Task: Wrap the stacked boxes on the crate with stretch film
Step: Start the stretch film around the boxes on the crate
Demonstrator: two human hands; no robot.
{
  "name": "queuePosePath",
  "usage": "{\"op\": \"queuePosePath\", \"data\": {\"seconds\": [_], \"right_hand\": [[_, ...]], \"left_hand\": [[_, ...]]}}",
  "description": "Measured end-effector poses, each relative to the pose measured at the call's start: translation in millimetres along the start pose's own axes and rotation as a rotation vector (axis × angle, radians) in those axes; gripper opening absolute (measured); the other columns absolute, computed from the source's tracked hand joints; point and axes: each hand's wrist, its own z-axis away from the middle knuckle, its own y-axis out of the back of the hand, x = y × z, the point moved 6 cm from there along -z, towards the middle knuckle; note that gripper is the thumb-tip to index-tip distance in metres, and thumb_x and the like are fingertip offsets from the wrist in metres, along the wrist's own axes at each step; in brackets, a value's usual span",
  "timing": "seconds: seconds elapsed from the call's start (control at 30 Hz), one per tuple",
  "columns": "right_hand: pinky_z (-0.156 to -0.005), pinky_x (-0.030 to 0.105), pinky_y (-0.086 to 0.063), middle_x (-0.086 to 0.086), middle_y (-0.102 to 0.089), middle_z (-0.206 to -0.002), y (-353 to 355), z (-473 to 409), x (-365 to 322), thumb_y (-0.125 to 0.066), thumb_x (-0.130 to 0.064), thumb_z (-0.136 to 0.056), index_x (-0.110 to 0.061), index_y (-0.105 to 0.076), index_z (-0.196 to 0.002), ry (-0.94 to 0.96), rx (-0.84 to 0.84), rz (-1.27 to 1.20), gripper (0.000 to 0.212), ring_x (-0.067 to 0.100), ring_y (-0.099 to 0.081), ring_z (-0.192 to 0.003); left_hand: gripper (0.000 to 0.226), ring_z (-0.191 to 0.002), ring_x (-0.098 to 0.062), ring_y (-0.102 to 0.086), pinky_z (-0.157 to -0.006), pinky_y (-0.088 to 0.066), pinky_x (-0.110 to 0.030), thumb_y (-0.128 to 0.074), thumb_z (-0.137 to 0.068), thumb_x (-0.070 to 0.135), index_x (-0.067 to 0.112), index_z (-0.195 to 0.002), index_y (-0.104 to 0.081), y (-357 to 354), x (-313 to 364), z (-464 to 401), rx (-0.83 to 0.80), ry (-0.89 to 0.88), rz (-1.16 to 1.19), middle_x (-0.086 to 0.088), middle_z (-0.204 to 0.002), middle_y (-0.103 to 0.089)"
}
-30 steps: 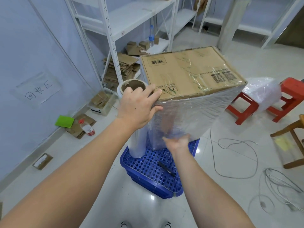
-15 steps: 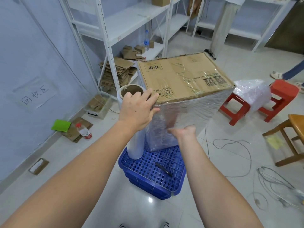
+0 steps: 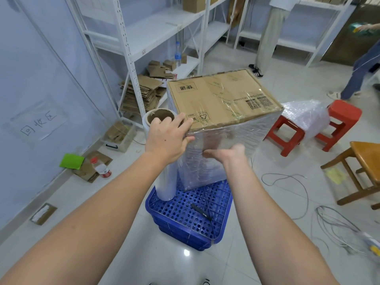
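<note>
A person wraps stacked boxes (image 3: 224, 103) standing on a blue crate (image 3: 191, 219) on a warehouse floor, the stack rising at about 12 o'clock from the crate's centre. Stretch film already clouds the near side and the right-hand side from crate level up to the top edge; the cardboard lid on top remains bare, and the far sides are out of sight, so the job looks well advanced rather than finished. The film roll (image 3: 164, 157) stands upright on the crate at the stack's 9 o'clock, just beside it. The left hand (image 3: 167, 138) drapes over the near left top corner, fingers spread and lightly bent across the box edge and the roll's rim; whether it truly grips either cannot be told. The right hand (image 3: 230, 155), at 6 o'clock of the stack, lies against the filmed near face with fingers relaxed, apparently smoothing the film. A black pen-like object (image 3: 201, 211) lies on the crate. Compared with a second ago, the right hand is higher on the near face, while the left hand and roll keep their places.
</note>
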Motion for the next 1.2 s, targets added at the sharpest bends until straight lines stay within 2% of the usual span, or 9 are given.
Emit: {"op": "queuePosePath", "data": {"seconds": [0.13, 0.23, 0.33, 0.43, 0.53, 0.6, 0.7, 0.83, 1.2], "right_hand": [[-0.121, 0.053, -0.008, 0.024, -0.011, -0.161, 6, 3, 21, -0.022, -0.04, -0.104, 0.001, -0.01, -0.154, 0.093, 0.087, 0.099, 0.065, 0.04, -0.006, -0.149], [-0.121, 0.053, -0.009, 0.022, -0.009, -0.162, -13, -6, 9, -0.023, -0.059, -0.098, 0.0, -0.01, -0.154, 0.007, 0.061, 0.198, 0.082, 0.04, -0.004, -0.149], [-0.118, 0.06, -0.001, 0.026, 0.011, -0.16, -21, 5, -13, -0.03, -0.047, -0.1, -0.001, 0.012, -0.153, 0.008, 0.012, 0.06, 0.082, 0.044, 0.01, -0.147], [-0.12, 0.052, -0.016, 0.026, -0.012, -0.159, -28, 59, -13, -0.042, -0.033, -0.102, 0.002, -0.007, -0.153, 0.188, -0.105, 0.016, 0.071, 0.04, -0.013, -0.148], [-0.115, 0.044, -0.027, 0.01, -0.041, -0.148, -24, 81, -6, -0.047, -0.029, -0.1, -0.008, -0.049, -0.133, 0.588, -0.025, 0.518, 0.04, 0.029, -0.032, -0.143], [-0.117, 0.04, -0.017, 0.003, -0.026, -0.158, -27, 89, -3, -0.052, -0.03, -0.097, -0.02, -0.04, -0.147, 1.014, 0.056, 1.102, 0.052, 0.021, -0.02, -0.147], [-0.12, 0.041, -0.003, 0.002, -0.002, -0.165, -42, 85, 19, -0.059, -0.028, -0.094, -0.026, -0.027, -0.155, 1.576, -0.148, 1.836, 0.069, 0.021, 0.004, -0.151], [-0.122, 0.049, 0.0, 0.009, -0.019, -0.163, -44, 62, 36, -0.057, -0.032, -0.092, -0.017, -0.027, -0.155, 1.676, -0.201, 2.417, 0.071, 0.029, -0.004, -0.151], [-0.121, 0.052, -0.005, 0.004, -0.042, -0.149, -48, 56, 44, -0.059, -0.071, -0.079, -0.021, -0.051, -0.133, 1.732, -0.01, 2.295, 0.073, 0.026, -0.025, -0.145]], "left_hand": [[0.053, -0.081, -0.027, -0.061, -0.07, -0.037, -0.039, -0.053, -0.096, 0.06, 0.024, -0.135, -0.061, 0, 2, 5, 0.0, -0.007, 0.003, 0.0, -0.136, -0.061], [0.053, -0.083, -0.027, -0.062, -0.071, -0.038, -0.039, -0.054, -0.096, 0.06, 0.025, -0.136, -0.061, 0, 0, 3, -0.012, 0.01, 0.007, 0.0, -0.137, -0.062], [0.054, -0.086, -0.027, -0.063, -0.072, -0.038, -0.039, -0.054, -0.097, 0.06, 0.025, -0.137, -0.06, 1, 1, 1, -0.044, 0.022, 0.007, 0.0, -0.138, -0.061], [0.053, -0.088, -0.027, -0.064, -0.073, -0.04, -0.039, -0.055, -0.096, 0.06, 0.025, -0.137, -0.06, 3, 1, 2, -0.055, 0.02, 0.029, 0.0, -0.138, -0.062], [0.053, -0.09, -0.027, -0.065, -0.073, -0.04, -0.04, -0.057, -0.095, 0.059, 0.026, -0.136, -0.06, 7, 2, 3, -0.053, 0.028, 0.045, 0.0, -0.139, -0.061], [0.053, -0.09, -0.027, -0.066, -0.074, -0.041, -0.04, -0.058, -0.095, 0.058, 0.026, -0.136, -0.06, 8, 3, 4, -0.055, 0.029, 0.05, 0.0, -0.139, -0.061], [0.053, -0.09, -0.028, -0.067, -0.074, -0.042, -0.041, -0.061, -0.093, 0.058, 0.025, -0.135, -0.061, 10, 3, 4, -0.051, 0.022, 0.067, -0.001, -0.138, -0.062], [0.054, -0.091, -0.028, -0.068, -0.074, -0.045, -0.042, -0.066, -0.089, 0.058, 0.026, -0.133, -0.063, 13, 3, 5, -0.069, 0.016, 0.08, -0.002, -0.137, -0.064], [0.087, -0.141, -0.022, -0.046, -0.108, -0.042, -0.045, -0.074, -0.089, 0.036, 0.025, -0.161, -0.027, 23, -30, 2, -0.418, -0.168, 0.266, 0.002, -0.168, -0.025]]}}
